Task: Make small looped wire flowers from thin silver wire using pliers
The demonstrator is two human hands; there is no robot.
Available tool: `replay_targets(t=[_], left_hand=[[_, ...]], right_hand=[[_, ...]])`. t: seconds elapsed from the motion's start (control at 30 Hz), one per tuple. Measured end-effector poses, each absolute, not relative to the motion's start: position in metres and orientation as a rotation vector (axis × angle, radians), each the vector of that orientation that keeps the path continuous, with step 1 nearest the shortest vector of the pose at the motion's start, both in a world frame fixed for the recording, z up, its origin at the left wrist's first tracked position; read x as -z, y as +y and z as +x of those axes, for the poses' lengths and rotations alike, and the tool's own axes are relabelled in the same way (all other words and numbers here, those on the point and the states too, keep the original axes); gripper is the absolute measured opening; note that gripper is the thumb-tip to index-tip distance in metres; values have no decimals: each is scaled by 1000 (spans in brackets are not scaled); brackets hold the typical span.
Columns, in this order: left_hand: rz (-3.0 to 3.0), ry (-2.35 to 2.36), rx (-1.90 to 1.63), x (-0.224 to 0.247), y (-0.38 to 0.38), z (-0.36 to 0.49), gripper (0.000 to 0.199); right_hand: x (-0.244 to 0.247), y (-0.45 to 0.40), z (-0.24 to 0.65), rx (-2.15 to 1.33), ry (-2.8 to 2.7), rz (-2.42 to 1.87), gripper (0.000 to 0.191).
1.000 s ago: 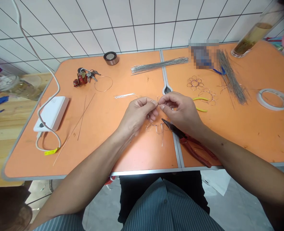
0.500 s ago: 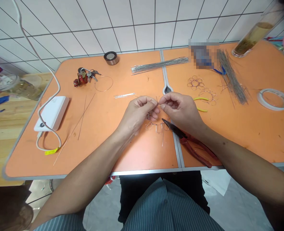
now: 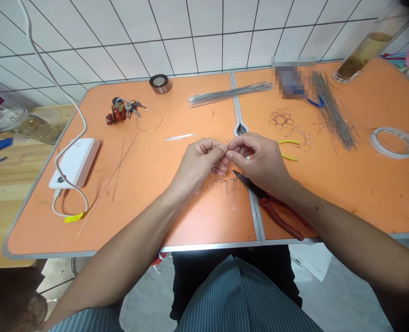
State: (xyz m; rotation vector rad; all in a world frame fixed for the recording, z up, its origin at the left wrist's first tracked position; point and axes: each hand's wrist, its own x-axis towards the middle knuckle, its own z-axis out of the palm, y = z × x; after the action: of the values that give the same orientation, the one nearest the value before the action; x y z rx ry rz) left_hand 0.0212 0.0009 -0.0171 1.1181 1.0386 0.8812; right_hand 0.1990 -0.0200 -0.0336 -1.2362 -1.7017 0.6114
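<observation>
Over the middle of the orange table (image 3: 204, 221), my left hand (image 3: 204, 161) is closed in a pinch on a thin wire (image 3: 228, 142). My right hand (image 3: 256, 154) pinches the same wire from the other side, its fingertips touching those of my left. Most of the wire is hidden by my fingers. Just below my hands lies a bent wire piece with several loops (image 3: 228, 185). Red-handled pliers (image 3: 277, 212) rest partly under my right wrist, jaws pointing toward the looped wire.
Bundles of straight wire (image 3: 228, 94) lie at the back and right. Flower-shaped wire pieces (image 3: 281, 119) sit near yellow handles (image 3: 289, 143). Around them are a tape ring (image 3: 393, 143), a glass of liquid (image 3: 360, 57), keys (image 3: 130, 108), a tape roll (image 3: 160, 83) and a white power bank (image 3: 76, 161).
My right hand has shifted slightly left, its fingertips closer against my left fingers. My left hand stays nearly still.
</observation>
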Motion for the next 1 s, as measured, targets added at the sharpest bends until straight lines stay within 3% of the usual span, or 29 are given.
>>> replay_targets(t=[1.0], left_hand=[[1110,1026,-824,15,3,19,23]], right_hand=[[40,-21,205,0,-2083,-1180,24]])
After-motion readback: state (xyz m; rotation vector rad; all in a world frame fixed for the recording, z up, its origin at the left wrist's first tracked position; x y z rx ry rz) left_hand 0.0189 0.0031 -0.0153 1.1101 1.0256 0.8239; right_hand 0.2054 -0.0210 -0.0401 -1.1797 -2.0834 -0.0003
